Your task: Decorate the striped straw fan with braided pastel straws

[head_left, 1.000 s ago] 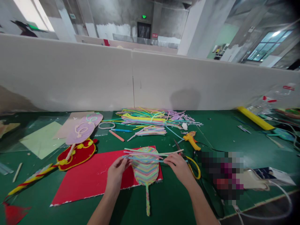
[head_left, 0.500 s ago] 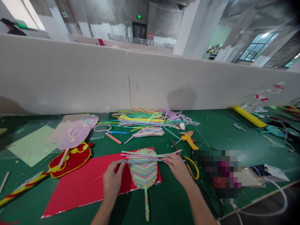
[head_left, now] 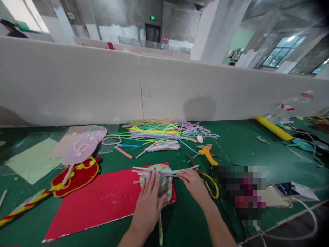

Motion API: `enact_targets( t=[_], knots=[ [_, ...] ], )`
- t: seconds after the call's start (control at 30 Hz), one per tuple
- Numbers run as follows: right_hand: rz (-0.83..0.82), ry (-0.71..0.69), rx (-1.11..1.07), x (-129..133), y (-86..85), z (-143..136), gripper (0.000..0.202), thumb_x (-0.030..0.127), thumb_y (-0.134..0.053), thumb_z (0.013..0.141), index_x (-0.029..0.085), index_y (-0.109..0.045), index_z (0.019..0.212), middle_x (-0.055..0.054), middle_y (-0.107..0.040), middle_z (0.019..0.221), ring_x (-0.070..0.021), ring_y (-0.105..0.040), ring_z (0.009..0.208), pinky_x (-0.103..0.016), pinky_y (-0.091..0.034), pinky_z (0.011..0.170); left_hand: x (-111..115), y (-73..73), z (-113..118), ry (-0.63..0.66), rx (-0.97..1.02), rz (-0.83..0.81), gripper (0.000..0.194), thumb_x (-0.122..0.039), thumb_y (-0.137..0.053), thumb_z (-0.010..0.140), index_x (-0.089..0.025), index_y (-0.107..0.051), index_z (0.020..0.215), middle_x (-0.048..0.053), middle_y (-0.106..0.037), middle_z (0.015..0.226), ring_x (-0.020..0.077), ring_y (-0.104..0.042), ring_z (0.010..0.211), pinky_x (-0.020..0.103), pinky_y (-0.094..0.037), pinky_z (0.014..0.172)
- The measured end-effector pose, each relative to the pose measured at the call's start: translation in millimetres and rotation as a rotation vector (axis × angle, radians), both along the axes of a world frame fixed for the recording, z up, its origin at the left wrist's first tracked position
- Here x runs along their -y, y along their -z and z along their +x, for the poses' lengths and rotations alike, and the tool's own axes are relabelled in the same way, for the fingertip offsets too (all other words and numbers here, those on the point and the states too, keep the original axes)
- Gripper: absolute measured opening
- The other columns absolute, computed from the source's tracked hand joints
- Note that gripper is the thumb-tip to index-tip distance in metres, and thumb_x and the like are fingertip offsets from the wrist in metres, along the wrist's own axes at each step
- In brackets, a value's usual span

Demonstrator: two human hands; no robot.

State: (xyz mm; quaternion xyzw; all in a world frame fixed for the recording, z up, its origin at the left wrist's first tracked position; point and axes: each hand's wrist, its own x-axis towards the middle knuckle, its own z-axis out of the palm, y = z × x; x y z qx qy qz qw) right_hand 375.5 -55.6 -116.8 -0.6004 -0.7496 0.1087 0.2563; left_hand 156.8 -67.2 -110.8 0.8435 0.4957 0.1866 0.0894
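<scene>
A striped pastel fan (head_left: 167, 189) made of pipe cleaners lies partly over a red board (head_left: 108, 202), its thin handle (head_left: 161, 233) pointing toward me. Across the fan's upper part run several loose pipe cleaners (head_left: 138, 171), sticking out past both edges. My left hand (head_left: 150, 199) lies flat on the fan with its fingers stretched out, covering much of its left side. At the right edge, my right hand (head_left: 191, 181) pinches the end of a blue pipe cleaner. Scissors with yellow handles (head_left: 214, 187) rest just beyond the right hand.
Bundles of coloured pipe cleaners (head_left: 159, 133) lie at the back near a white partition (head_left: 102, 85). A yellow glue gun (head_left: 208, 155) is to the right. Two finished-looking fans, one purple (head_left: 84, 151) and one red (head_left: 74, 178), lie left. Cables and a blurred patch occupy the right.
My left hand has let go of the pipe cleaner's left end and moved right, flattening onto the fan. My right hand has stayed almost in place.
</scene>
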Motion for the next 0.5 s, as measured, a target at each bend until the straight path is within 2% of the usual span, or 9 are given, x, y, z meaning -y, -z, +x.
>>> enact_targets(
  t=[0.13, 0.23, 0.37, 0.4, 0.43, 0.5],
  knots=[
    [-0.035, -0.020, -0.026, -2, -11.5, 1, 0.017, 0.027, -0.051, 0.083, 0.025, -0.067, 0.087, -0.003, -0.064, 0.082, -0.0177, -0.057, 0.081, -0.032, -0.043, 0.076, -1, 15.3, 12, 0.060, -0.124, 0.050, 0.057, -0.037, -0.036, 0.086, -0.021, -0.019, 0.138, 0.007, -0.026, 0.143, 0.0250, -0.024, 0.130, 0.045, -0.029, 0.101],
    [-0.032, 0.006, 0.006, -26, -30.7, 16, 0.020, 0.031, -0.049, 0.084, 0.023, -0.067, 0.085, -0.002, -0.065, 0.083, -0.0165, -0.057, 0.080, -0.029, -0.043, 0.076, -4, 23.9, 13, 0.059, -0.159, 0.078, 0.057, -0.038, -0.036, 0.086, -0.020, -0.021, 0.138, 0.008, -0.027, 0.143, 0.0256, -0.025, 0.130, 0.045, -0.027, 0.101],
    [0.012, 0.151, 0.200, -99, -47.4, 56, 0.027, 0.031, -0.043, 0.086, 0.017, -0.067, 0.087, -0.006, -0.065, 0.090, -0.0183, -0.057, 0.086, -0.028, -0.042, 0.079, -5, 27.1, 11, 0.062, -0.164, 0.089, 0.058, -0.039, -0.036, 0.086, -0.021, -0.020, 0.138, 0.007, -0.026, 0.143, 0.0250, -0.026, 0.130, 0.044, -0.025, 0.102],
    [0.001, 0.201, 0.255, -120, -47.8, 67, 0.027, 0.029, -0.043, 0.086, 0.016, -0.067, 0.088, -0.008, -0.065, 0.092, -0.0188, -0.057, 0.088, -0.028, -0.042, 0.079, -5, 27.0, 11, 0.066, -0.162, 0.089, 0.058, -0.039, -0.035, 0.086, -0.021, -0.019, 0.138, 0.006, -0.026, 0.143, 0.0250, -0.026, 0.129, 0.044, -0.025, 0.102],
    [-0.069, 0.278, 0.451, -139, -46.7, 77, 0.027, 0.028, -0.041, 0.087, 0.019, -0.066, 0.093, -0.006, -0.065, 0.095, -0.0168, -0.057, 0.089, -0.025, -0.042, 0.078, -4, 26.9, 11, 0.069, -0.158, 0.087, 0.057, -0.039, -0.035, 0.086, -0.022, -0.018, 0.138, 0.006, -0.026, 0.143, 0.0249, -0.026, 0.129, 0.044, -0.026, 0.101],
    [-0.112, 0.325, 0.557, -172, -41.4, 93, 0.026, 0.023, -0.043, 0.086, 0.016, -0.065, 0.099, -0.010, -0.065, 0.095, -0.0185, -0.058, 0.090, -0.025, -0.042, 0.076, -4, 26.6, 10, 0.072, -0.150, 0.078, 0.057, -0.039, -0.034, 0.087, -0.023, -0.016, 0.139, 0.005, -0.026, 0.144, 0.0246, -0.026, 0.129, 0.043, -0.026, 0.101]
  ],
)
